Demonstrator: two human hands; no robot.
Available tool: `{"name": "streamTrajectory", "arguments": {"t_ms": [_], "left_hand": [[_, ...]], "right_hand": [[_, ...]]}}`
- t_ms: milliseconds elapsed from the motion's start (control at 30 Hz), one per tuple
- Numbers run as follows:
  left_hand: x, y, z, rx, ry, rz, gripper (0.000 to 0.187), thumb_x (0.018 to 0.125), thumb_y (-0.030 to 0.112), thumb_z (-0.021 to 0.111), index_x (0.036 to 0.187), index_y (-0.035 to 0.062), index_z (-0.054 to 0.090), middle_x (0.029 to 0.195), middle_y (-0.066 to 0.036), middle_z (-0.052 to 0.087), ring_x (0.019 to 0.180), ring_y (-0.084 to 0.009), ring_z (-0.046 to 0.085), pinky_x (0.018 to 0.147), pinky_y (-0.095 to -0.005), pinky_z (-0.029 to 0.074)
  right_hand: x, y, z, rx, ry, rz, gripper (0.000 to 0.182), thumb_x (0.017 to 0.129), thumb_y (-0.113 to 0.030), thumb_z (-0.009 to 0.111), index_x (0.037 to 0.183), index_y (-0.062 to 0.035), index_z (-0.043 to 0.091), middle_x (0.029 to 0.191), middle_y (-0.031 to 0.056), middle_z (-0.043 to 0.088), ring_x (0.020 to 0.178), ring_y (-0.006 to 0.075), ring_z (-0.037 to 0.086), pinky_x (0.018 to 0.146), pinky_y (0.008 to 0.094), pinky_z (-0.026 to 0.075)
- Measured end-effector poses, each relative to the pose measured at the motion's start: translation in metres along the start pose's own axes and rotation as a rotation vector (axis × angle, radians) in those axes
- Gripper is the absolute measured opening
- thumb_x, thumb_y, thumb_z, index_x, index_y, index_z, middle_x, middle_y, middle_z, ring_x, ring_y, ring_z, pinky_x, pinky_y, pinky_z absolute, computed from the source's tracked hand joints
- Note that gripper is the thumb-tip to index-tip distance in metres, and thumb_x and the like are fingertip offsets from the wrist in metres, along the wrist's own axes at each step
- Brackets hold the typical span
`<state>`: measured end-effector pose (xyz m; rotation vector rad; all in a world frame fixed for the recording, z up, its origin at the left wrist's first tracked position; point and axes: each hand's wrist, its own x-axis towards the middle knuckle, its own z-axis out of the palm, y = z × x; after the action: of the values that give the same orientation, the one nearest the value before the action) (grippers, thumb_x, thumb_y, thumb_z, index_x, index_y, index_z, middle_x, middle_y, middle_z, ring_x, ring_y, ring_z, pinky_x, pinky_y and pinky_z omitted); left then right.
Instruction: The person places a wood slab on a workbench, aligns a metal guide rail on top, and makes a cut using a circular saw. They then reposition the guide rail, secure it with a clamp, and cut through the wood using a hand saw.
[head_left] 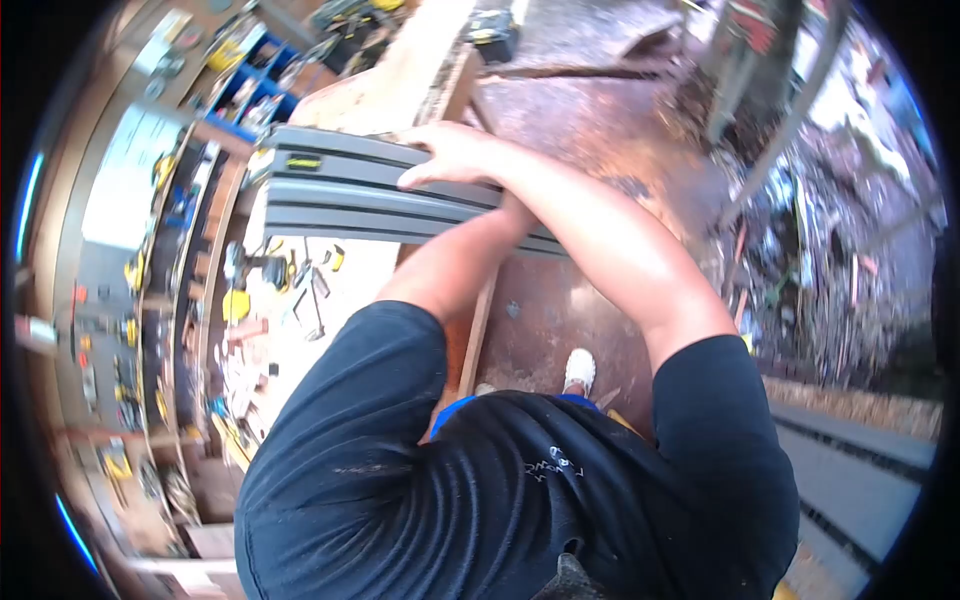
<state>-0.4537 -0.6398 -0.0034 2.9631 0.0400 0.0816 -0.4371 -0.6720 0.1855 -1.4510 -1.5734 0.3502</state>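
A long grey ribbed panel (350,180) with a small yellow-and-black label lies across the near end of the workbench and extends to the right beyond its edge. My right hand (450,158) grips the panel's upper side, with the thumb over the face and the fingers at the far edge. My left forearm reaches up beneath the right one. Its hand is hidden near the panel's lower right part, so its fingers do not show.
On the workbench (300,350) are a cordless drill (268,268), a yellow tape measure (335,259) and several small tools. A blue bin (262,60) stands behind the panel. Tool shelves line the left wall. A scrap heap (840,270) covers the right side.
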Motion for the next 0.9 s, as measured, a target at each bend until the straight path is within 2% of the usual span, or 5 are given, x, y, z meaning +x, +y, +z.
{"name": "streamTrajectory", "arguments": {"t_ms": [100, 300, 567, 767, 900], "left_hand": [[-0.004, 0.013, 0.008, -0.647, 0.119, -0.142, 0.03, 0.091, 0.022, 0.05, 0.114, 0.0079, 0.063, 0.125, -0.017, 0.058, 0.119, -0.0237, 0.053, 0.104, -0.0392, 0.035], [-0.156, 0.016, -0.086, -0.069, 0.151, 0.245, 0.034, 0.077, 0.032, 0.07, 0.104, 0.0121, 0.065, 0.12, -0.013, 0.056, 0.117, -0.0301, 0.05, 0.105, -0.0486, 0.033], [-0.092, -0.072, -0.083, -1.505, 1.182, -0.975, 0.062, 0.101, 0.047, 0.03, 0.125, -0.0069, 0.049, 0.122, -0.017, 0.057, 0.108, -0.0259, 0.056, 0.096, -0.0405, 0.042], [-0.041, -0.037, -0.069, -1.838, 0.733, -0.332, 0.095, 0.088, 0.075, 0.017, 0.151, 0.0054, 0.006, 0.157, -0.018, 0.0, 0.146, -0.0282, 0.004, 0.116, -0.044, 0.014], [-0.082, -0.031, -0.093, -1.909, 1.032, -0.61, 0.092, 0.09, 0.073, 0.017, 0.15, 0.0044, 0.011, 0.157, -0.016, 0.009, 0.144, -0.031, 0.013, 0.116, -0.0477, 0.012]], "right_hand": [[0.008, 0.004, 0.021, -0.093, -0.001, 0.032, 0.031, 0.083, -0.027, 0.067, 0.108, -0.008, 0.067, 0.104, 0.0199, 0.066, 0.098, 0.0331, 0.063, 0.085, 0.0402, 0.049], [-0.046, 0.067, -0.045, -0.177, 0.241, 0.254, 0.033, 0.086, -0.026, 0.067, 0.106, -0.0011, 0.066, 0.1, 0.0168, 0.069, 0.088, 0.0229, 0.068, 0.078, 0.0349, 0.052], [-0.071, 0.012, 0.0, -0.381, 0.625, 0.197, 0.016, 0.083, -0.017, 0.066, 0.091, -0.0032, 0.064, 0.08, 0.0189, 0.063, 0.071, 0.037, 0.062, 0.064, 0.0406, 0.049], [-0.091, 0.027, -0.015, -0.298, 0.714, 0.129, 0.015, 0.085, -0.016, 0.066, 0.087, -0.0016, 0.063, 0.074, 0.0154, 0.064, 0.067, 0.025, 0.066, 0.06, 0.0369, 0.05], [-0.109, 0.036, -0.023, -0.238, 0.822, 0.131, 0.015, 0.086, -0.014, 0.066, 0.079, -0.0017, 0.059, 0.07, 0.0092, 0.062, 0.062, 0.0151, 0.059, 0.054, 0.034, 0.045]]}}
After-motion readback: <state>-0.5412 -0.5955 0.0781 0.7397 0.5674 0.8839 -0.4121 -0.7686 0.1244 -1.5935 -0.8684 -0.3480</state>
